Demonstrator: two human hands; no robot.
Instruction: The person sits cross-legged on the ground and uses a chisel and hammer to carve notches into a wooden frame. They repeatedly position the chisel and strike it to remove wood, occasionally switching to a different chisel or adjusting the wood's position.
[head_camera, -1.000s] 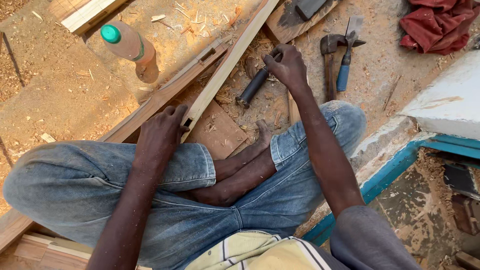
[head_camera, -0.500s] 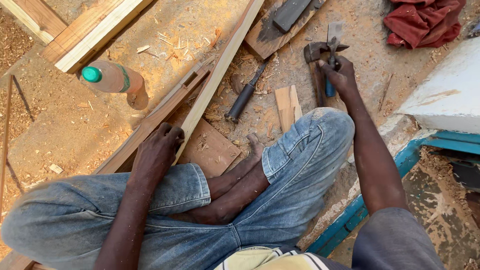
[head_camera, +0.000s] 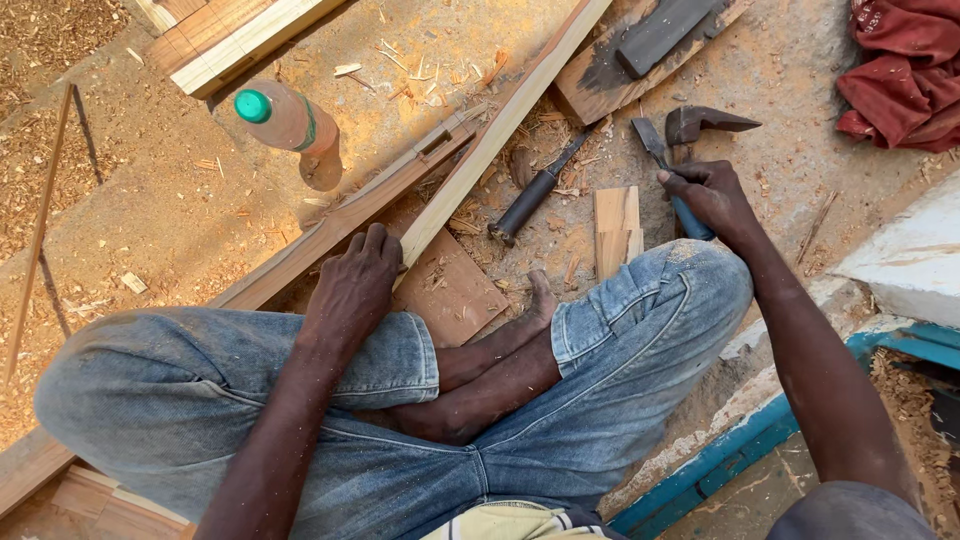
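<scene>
The right hand (head_camera: 712, 197) has moved right and now grips the blue chisel (head_camera: 672, 185); the left hand (head_camera: 355, 285) still lies spread on the knee, by the long wood strip (head_camera: 500, 130).

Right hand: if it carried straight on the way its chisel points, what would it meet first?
Probably the hammer head: the right hand grips a blue-handled chisel aimed up-left, blade tip just beside it. Depth unclear.

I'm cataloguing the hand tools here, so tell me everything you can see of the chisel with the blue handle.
The blue-handled chisel has a flat, dull grey metal blade that widens to a square tip, pointing up and left over the sawdust-strewn ground. Its blue handle is mostly hidden inside the right hand, whose fingers wrap it just above the person's denim-clad knee. The blade lies beside a hammer head, seemingly apart.
</scene>
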